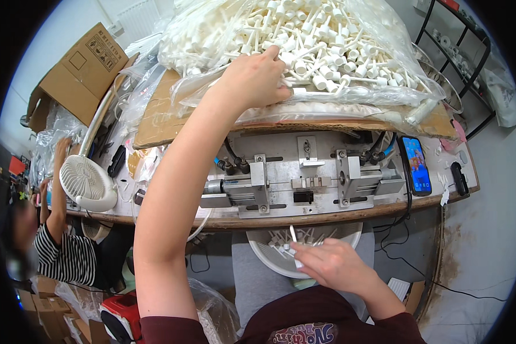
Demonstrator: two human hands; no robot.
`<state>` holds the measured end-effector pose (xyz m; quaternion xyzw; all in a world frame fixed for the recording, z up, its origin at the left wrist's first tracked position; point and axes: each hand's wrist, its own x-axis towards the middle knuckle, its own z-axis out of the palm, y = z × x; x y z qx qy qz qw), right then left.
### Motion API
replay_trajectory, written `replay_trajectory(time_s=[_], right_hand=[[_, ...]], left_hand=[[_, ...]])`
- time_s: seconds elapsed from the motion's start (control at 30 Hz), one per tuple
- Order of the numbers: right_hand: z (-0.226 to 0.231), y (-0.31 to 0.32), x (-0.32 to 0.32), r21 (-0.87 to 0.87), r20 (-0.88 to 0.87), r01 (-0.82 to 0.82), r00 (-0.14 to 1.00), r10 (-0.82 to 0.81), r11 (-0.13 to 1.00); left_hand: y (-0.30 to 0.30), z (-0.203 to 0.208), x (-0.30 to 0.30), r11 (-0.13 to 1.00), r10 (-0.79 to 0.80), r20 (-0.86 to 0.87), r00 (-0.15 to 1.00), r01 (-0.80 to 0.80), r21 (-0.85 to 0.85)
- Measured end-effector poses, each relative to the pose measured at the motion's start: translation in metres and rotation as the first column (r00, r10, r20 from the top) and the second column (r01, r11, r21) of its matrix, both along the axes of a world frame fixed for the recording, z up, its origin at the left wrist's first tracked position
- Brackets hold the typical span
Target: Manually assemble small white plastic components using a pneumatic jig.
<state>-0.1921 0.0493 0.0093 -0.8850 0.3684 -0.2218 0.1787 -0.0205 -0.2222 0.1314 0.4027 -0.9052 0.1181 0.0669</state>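
Around the bench: one metal jig [304,178] at centre, one phone [417,165] to its right, one white fan [88,183] to its left, cardboard [160,114] under a clear bag [350,86]. Heaped in that bag, too many to count: white plastic parts [321,46], short stems with round caps. Left hand [257,77] reaching into the heap, fingers curled among parts; grip hidden, cannot tell. Right hand [329,262] pinched closed on one white stem [293,233], over a white basket [350,235] below the bench edge.

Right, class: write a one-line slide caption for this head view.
Left hand reaches into a heap of white plastic parts while right hand holds parts over a bowl.
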Motion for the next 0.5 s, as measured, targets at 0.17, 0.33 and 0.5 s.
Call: replay_trajectory(time_s=[0.17,0.33,0.5], right_hand=[[-0.041,0.022,0.005,0.155,-0.018,-0.046,0.999,0.049,0.987],[-0.076,0.022,0.008,0.228,-0.213,0.022,0.977,0.028,0.974],[-0.085,0.025,0.008,0.255,-0.393,0.124,0.919,-0.014,0.959]], left_hand=[[-0.013,-0.016,0.017,0.939,-0.179,-0.025,0.983,0.164,-0.301],[-0.009,0.001,0.018,0.968,-0.104,-0.152,0.983,0.065,-0.242],[-0.003,0.031,0.013,0.988,0.113,-0.476,0.872,-0.049,0.146]])
